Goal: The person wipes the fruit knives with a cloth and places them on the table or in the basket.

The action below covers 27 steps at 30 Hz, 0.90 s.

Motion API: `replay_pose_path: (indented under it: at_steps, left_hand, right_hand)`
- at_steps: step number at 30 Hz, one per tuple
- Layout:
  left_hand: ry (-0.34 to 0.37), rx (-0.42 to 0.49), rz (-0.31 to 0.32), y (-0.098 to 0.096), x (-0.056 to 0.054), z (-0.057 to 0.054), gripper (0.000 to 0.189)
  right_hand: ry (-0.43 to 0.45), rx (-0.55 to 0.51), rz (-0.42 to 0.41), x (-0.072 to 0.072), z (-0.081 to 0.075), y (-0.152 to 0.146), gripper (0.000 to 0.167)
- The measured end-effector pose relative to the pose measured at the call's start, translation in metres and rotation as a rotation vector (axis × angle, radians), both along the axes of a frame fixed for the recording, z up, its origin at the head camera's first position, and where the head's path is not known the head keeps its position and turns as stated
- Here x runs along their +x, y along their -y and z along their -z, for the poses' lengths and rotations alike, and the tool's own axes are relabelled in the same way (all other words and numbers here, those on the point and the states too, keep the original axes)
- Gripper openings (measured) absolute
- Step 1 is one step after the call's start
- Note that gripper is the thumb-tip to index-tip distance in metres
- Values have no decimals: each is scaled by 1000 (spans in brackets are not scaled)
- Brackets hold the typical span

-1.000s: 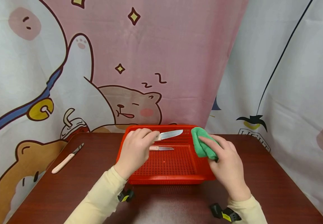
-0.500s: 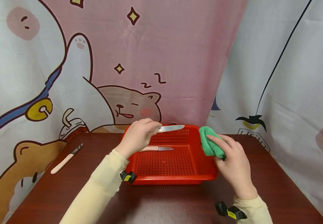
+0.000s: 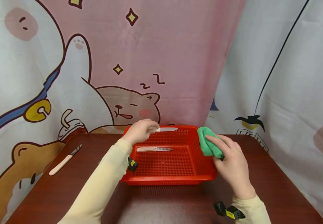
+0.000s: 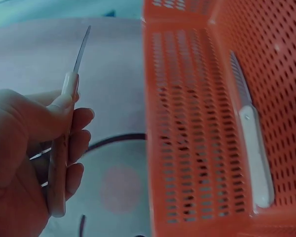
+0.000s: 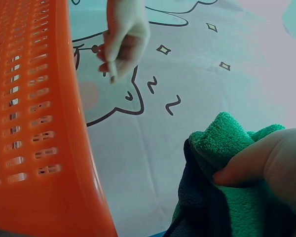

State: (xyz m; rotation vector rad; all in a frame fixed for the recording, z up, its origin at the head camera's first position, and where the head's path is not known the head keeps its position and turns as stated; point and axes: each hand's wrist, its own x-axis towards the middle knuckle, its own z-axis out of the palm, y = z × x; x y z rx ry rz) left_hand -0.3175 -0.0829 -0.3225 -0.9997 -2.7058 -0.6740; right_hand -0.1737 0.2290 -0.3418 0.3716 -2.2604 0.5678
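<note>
My left hand (image 3: 141, 130) grips a knife (image 3: 168, 129) by its pale handle, above the back of the red basket (image 3: 164, 178). The blade points right in the head view; in the left wrist view the fingers wrap round the handle (image 4: 60, 163). Inside the basket lies a second knife (image 3: 150, 149), with a serrated blade and pale handle, also visible in the left wrist view (image 4: 255, 148). My right hand (image 3: 234, 165) pinches a folded green cloth (image 3: 209, 144) at the basket's right side. A dark layer of the cloth shows in the right wrist view.
A third knife (image 3: 63, 161) with a pale handle lies at the left of the dark brown table (image 3: 161, 205). Behind the table hangs a curtain (image 3: 178, 62) with cartoon animals. A wrist camera is strapped at each sleeve.
My left hand has moved up and away with the knife, toward the basket's back edge, uncovering the handle of the knife inside. The right hand has shifted slightly right with the cloth.
</note>
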Motion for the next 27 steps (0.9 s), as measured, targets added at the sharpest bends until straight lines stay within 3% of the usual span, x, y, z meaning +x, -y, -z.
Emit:
replay_pose_path:
  at_steps: [7,19,27]
  left_hand:
    - [27,-98,-5,-4,-15,15,21]
    - [-14,-254,21,-15,-27,33,26]
    - [27,-328,5,-21,-35,46,21]
  right_hand:
    - [0,0,0,1,0,2,71]
    - [0,5,-8,-1,0,2,69]
    - [19,8,-2,-1,1,1,66]
